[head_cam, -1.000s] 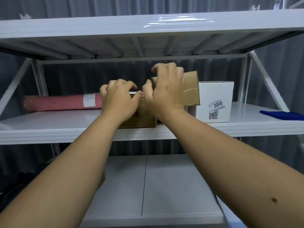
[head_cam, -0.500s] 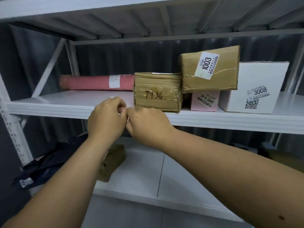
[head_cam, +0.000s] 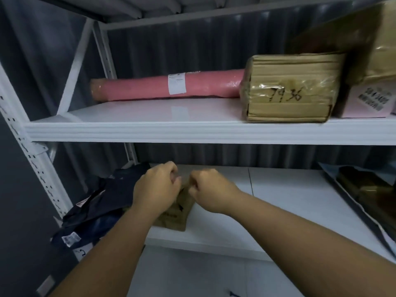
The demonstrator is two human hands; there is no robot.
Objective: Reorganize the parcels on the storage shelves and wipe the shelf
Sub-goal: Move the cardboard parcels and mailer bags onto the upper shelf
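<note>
While I watch through the head camera, the nearest things are the two forearms reaching forward and down to the lower shelf (head_cam: 267, 202); the left hand (head_cam: 157, 189) has its fingers curled, the right hand (head_cam: 211, 189) likewise, knuckles toward me; both sit just over the top of a small brown carton (head_cam: 174, 215) that stands on the lower shelf, and I cannot tell whether either grip actually pinches the carton's top edge or closes on nothing, since the fingertips are turned away from me. Just left of the carton lies a heap of dark plastic mailer bags (head_cam: 96, 211), one with a white label facing me; at the far right of the same shelf a grey bag (head_cam: 368, 194) lies flat, its contents dim. Above, on the middle shelf (head_cam: 150, 129), a taped cardboard box marked 7936 (head_cam: 287, 91) stands near the front edge; a pink roll (head_cam: 162, 85) with a white label lies behind it along the back, its right end hidden by the box; to the right of the box a pink parcel (head_cam: 364, 101) with a printed label sits beneath a larger brown parcel (head_cam: 381, 46), which is blurred at the picture's edge; behind all hangs a dark grey curtain (head_cam: 192, 46).
</note>
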